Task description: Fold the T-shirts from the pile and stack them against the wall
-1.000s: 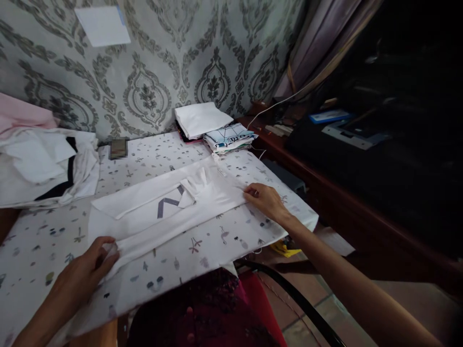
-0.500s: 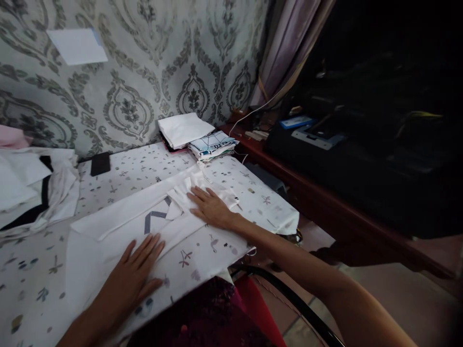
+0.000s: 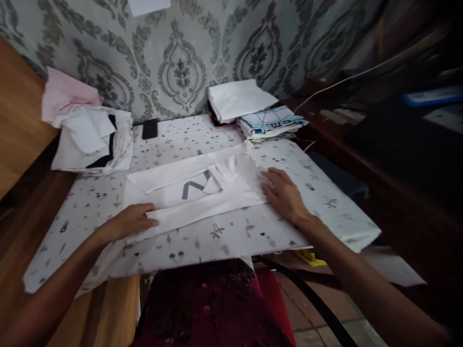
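A white shirt with dark striped trim lies lengthwise across the patterned cloth, its long sides folded inward. My left hand pinches the folded near edge at the shirt's left end, thumb and fingers closed on the fabric. At the opposite end, my right hand has its fingers curled over the shirt's right edge and appears to grip it; the fingertips are slightly blurred. Some gathered, wrinkled fabric shows near that right end.
A white cloth with floral prints covers the table. Folded clothes are stacked at the back right. Loose white and black garments and a pink cloth lie at the left. A black phone-like slab rests near the wall.
My left hand has gone from lying flat to pinching the shirt's near edge. My right hand has moved to the shirt's right end. The view has swung left.
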Demonstrator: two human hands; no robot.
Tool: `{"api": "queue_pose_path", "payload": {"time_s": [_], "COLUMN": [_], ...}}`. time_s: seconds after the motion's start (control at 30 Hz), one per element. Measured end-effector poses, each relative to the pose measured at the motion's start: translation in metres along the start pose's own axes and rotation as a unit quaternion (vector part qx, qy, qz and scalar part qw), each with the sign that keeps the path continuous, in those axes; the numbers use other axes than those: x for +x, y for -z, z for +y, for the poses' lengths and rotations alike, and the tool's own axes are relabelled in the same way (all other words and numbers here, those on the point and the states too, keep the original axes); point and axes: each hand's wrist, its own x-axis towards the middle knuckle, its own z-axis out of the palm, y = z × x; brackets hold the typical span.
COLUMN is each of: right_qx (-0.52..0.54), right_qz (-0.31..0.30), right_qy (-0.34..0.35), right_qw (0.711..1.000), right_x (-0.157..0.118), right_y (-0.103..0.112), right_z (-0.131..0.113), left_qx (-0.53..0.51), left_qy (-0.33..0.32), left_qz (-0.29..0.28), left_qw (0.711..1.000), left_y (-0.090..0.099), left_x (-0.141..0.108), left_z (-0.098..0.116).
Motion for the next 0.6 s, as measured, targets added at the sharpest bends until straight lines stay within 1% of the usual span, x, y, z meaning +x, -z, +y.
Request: {"api": "queue_pose_path", "payload": {"time_s": [0.1,0.17,0.23,0.3,0.33,0.4,0.47,0.6], "right_qx": [-0.027,-0.039,-0.049,-0.054,-0.055,-0.053,-0.053,-0.068], "right_qz": [0.027,0.036,0.046,0.049,0.048,0.044,0.043,0.051], "right_qy": [-0.02,-0.03,-0.037,-0.039,-0.038,-0.035,-0.03,-0.026], "right_qw": [0.999,0.998,0.997,0.997,0.997,0.997,0.997,0.996], "right_x": [-0.008,-0.012,-0.013,-0.013,-0.013,-0.013,-0.013,-0.013], "right_y": [0.007,0.011,0.012,0.012,0.011,0.01,0.007,0.004], "right_z": [0.003,-0.001,-0.004,-0.004,-0.003,0.0,0.003,0.006], "left_qx": [-0.124,-0.225,-0.308,-0.353,-0.36,-0.347,-0.304,-0.186], "left_qy": [0.025,0.049,0.069,0.08,0.083,0.08,0.065,0.028], "left_qz": [-0.007,0.004,0.033,0.072,0.089,0.11,0.123,0.15], "left_qw": [0.992,0.973,0.948,0.93,0.925,0.928,0.942,0.971], "left_y": [0.002,-0.004,-0.012,-0.021,-0.024,-0.028,-0.028,-0.023], "left_x": [-0.006,-0.01,-0.013,-0.015,-0.015,-0.015,-0.014,-0.012], "left_z": [-0.006,-0.005,-0.003,-0.002,-0.003,-0.005,-0.009,-0.014]}}
